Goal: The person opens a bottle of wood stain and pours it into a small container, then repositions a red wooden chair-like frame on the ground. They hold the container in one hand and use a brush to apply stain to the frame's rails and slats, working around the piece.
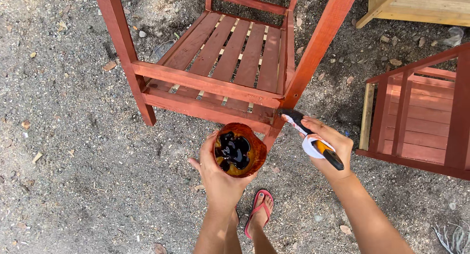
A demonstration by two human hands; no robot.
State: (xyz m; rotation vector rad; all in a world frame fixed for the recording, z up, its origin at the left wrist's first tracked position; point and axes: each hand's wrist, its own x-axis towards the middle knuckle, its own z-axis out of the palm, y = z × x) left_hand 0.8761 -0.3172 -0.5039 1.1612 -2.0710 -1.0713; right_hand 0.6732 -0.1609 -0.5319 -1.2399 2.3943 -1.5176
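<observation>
A red-stained wooden chair frame [230, 68] is standing on gravel ground [73, 161]. The left hand [220, 178] is gripping a stain-smeared container [239, 150] of dark liquid below the chair's front rail. The right hand [330, 146] is closing around a paintbrush [313, 141], its bristles touching the right front leg.

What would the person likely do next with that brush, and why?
Probably stroke the paintbrush in the right hand along the chair's leg: its bristles already touch the frame there. The left hand holds the cup of dark stain close by.
</observation>
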